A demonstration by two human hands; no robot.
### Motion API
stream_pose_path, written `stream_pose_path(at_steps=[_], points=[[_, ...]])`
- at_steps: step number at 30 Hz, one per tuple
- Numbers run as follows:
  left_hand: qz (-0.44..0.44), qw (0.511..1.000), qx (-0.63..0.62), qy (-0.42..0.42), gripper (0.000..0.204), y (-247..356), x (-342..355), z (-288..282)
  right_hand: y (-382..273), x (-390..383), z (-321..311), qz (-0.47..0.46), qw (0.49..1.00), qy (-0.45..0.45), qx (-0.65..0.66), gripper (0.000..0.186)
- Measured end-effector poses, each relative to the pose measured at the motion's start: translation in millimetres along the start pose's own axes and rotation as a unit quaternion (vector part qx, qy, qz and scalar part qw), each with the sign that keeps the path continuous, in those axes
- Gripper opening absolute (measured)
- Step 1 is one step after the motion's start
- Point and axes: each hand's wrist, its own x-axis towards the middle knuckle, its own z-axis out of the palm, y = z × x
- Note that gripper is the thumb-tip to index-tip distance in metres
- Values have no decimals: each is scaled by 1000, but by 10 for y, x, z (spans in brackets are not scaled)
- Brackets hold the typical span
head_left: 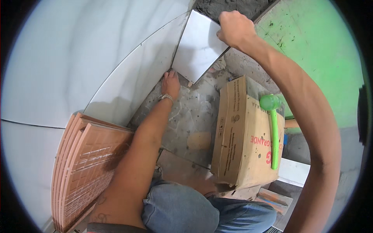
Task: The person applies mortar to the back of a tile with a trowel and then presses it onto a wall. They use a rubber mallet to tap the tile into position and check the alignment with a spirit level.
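A glossy white tile [200, 42] lies at a slant in the corner by the wall, its far end next to wet grey mortar. My left hand [171, 84], with a watch on the wrist, has its bent fingers at the tile's near left corner, close to the wall. At the far right edge of the tile, my right hand [236, 29] is closed over the rim; its fingertips are partly hidden. Grey mortar [227, 7] spreads beyond the tile.
Large pale tiles [105, 46] cover the left wall. Several reddish-backed tiles [93, 167] lean in a stack beside my left arm. A cardboard box [237, 155] stands at the right, with a green mallet [274, 132] on it. Behind is a green-painted surface [318, 50].
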Motion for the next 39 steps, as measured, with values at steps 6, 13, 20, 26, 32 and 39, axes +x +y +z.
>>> stream_pose_path(at_steps=[6, 13, 20, 26, 32, 39], points=[[36, 999, 11, -11, 37, 34, 14, 1, 63, -3, 80, 5, 1000, 18, -2, 22], [79, 994, 58, 55, 36, -175, -22, 181, -65, 125, 80, 43, 998, 32, 28, 23], [116, 991, -34, -64, 29, 231, -286, -8, -11, 33, 40, 54, 998, 3, 20, 23], [71, 995, -29, -58, 25, 255, -243, 47, -31, -15, 15, 25, 1000, 6, 13, 23], [84, 993, -11, -83, 24, 300, -174, 95, 49, -64, 7, 29, 999, -8, 23, 23], [-28, 968, -250, 12, 46, 126, -96, -5, 202, -772, -122, -122, 986, 104, 52, 13]])
